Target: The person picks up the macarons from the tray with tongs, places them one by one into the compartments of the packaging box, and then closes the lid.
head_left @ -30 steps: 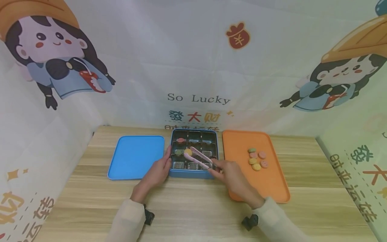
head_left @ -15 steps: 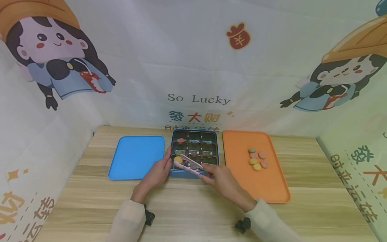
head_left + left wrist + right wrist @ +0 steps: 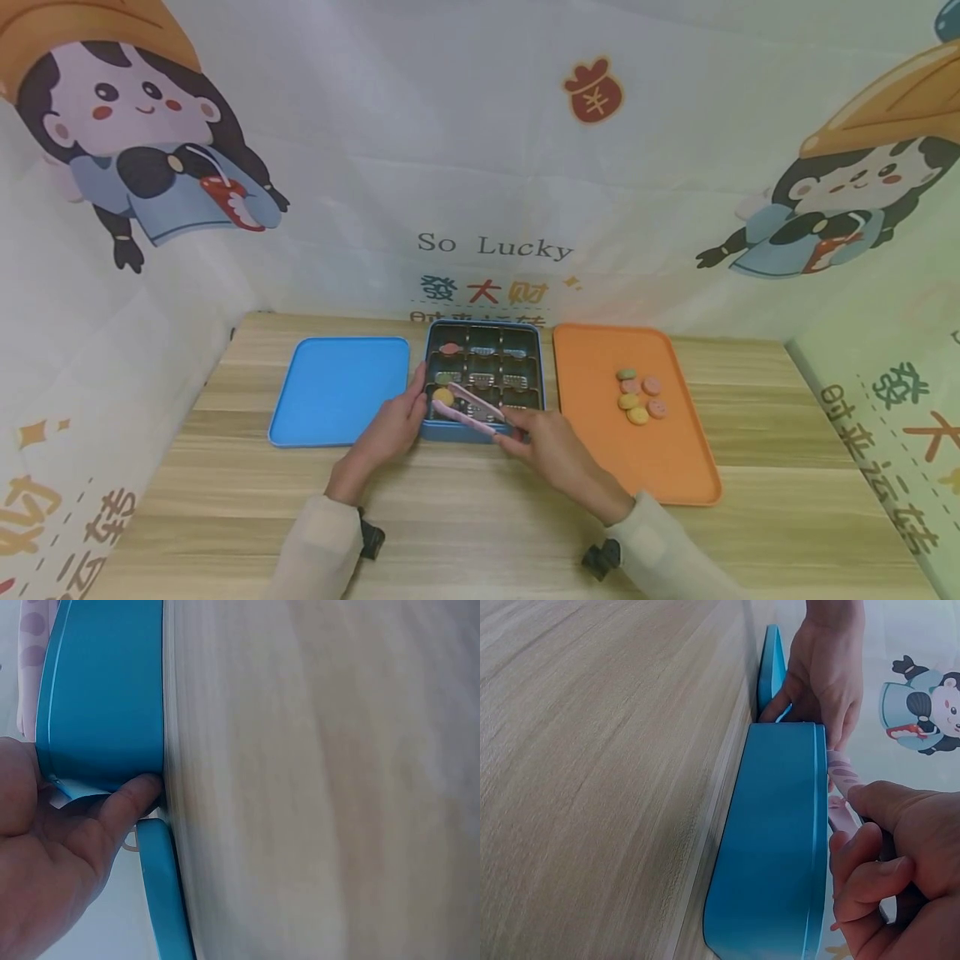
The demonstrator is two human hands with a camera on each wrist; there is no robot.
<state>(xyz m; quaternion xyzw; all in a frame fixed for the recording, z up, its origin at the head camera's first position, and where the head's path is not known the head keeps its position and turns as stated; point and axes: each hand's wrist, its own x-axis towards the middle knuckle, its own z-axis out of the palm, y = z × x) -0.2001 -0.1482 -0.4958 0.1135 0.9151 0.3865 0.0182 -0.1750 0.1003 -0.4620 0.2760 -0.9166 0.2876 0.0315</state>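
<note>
My right hand [image 3: 551, 442] grips pink tongs [image 3: 468, 415] by their rear end, above the front of a blue compartment box [image 3: 457, 431]. Between the tongs' tips sits a round yellow button-like piece [image 3: 443, 397], in the front left compartment. My left hand [image 3: 390, 425] holds the box's left side; in the left wrist view a finger [image 3: 135, 799] presses low on its wall. A red piece [image 3: 450, 349] lies in the back left compartment and a green piece [image 3: 444, 379] in the middle left one. The right wrist view shows fingers curled around the tongs [image 3: 844, 776].
To the right, an orange tray [image 3: 637, 467] bears several loose pieces: green [image 3: 626, 374], pink [image 3: 651, 385] and yellow [image 3: 637, 415]. A blue lid [image 3: 337, 392] lies left of the box. A printed cloth [image 3: 337, 183] hangs behind the wooden table [image 3: 465, 533].
The right hand has moved left and toward the front, carrying the yellow piece in the tongs from the middle of the box to the front left compartment. My left hand has stayed put.
</note>
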